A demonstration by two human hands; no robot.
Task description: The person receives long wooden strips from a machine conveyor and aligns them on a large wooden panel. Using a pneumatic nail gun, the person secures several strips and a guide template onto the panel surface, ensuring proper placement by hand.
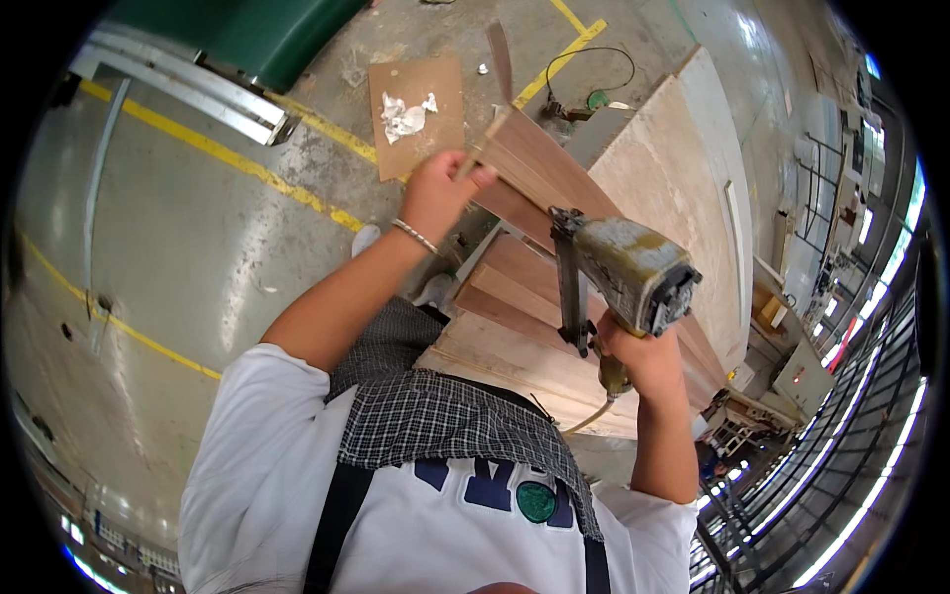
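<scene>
My right hand [643, 354] is wrapped round the handle of a worn, yellowish-grey pneumatic nail gun [633, 259]. Its nose rests at or just over a stack of long brown wooden boards [559, 158]; whether it touches cannot be made out. An air hose [592, 420] runs down from the handle. At the boards' left end, my left hand [442, 194] pinches a thin wooden strip [489, 137] between thumb and fingers. More brown boards [515, 267] lie nearer to me, partly hidden by the gun's magazine.
A large pale wooden panel [673, 144] lies beyond the boards. On the floor, a brown cardboard sheet [435, 148] bears crumpled white paper [404, 117]. Pale planks [485, 346] are close to my apron. A green machine [237, 35] stands far left, near yellow floor lines. A black cable [594, 51] curls behind.
</scene>
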